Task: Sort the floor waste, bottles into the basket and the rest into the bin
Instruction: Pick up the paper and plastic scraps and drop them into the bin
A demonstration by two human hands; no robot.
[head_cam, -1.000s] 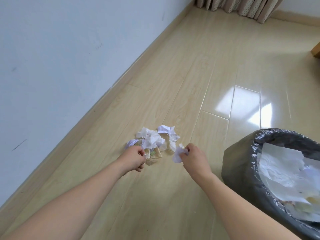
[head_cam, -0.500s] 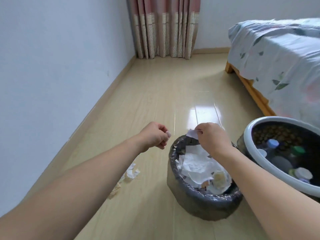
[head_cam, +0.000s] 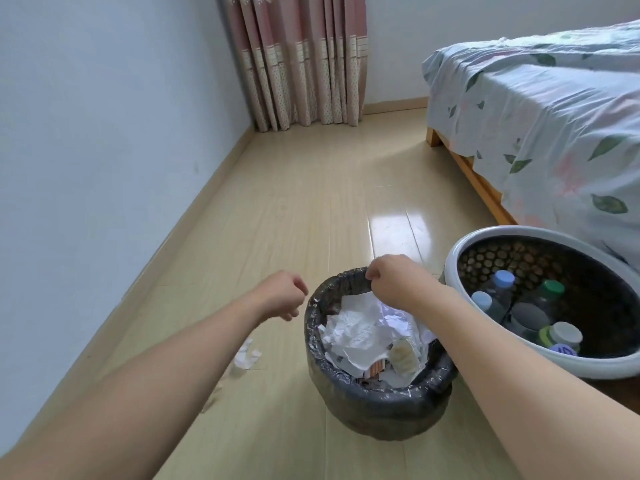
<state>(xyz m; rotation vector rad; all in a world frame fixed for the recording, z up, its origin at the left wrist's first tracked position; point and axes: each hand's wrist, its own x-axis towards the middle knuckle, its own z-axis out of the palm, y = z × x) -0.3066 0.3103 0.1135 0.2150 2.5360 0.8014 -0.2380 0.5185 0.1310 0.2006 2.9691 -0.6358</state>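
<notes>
Head view is showing the right hand (head_cam: 391, 278) hanging clenched over the lined bin (head_cam: 377, 403), grasp unclear, left hand (head_cam: 282, 294) curled beside it, so paper scraps (head_cam: 246, 356) risk being missed

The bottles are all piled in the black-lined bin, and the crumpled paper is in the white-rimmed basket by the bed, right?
No, it is the other way round. The head view shows the bottles standing in the white-rimmed basket by the bed, and the crumpled paper filling the black-lined bin.
</notes>
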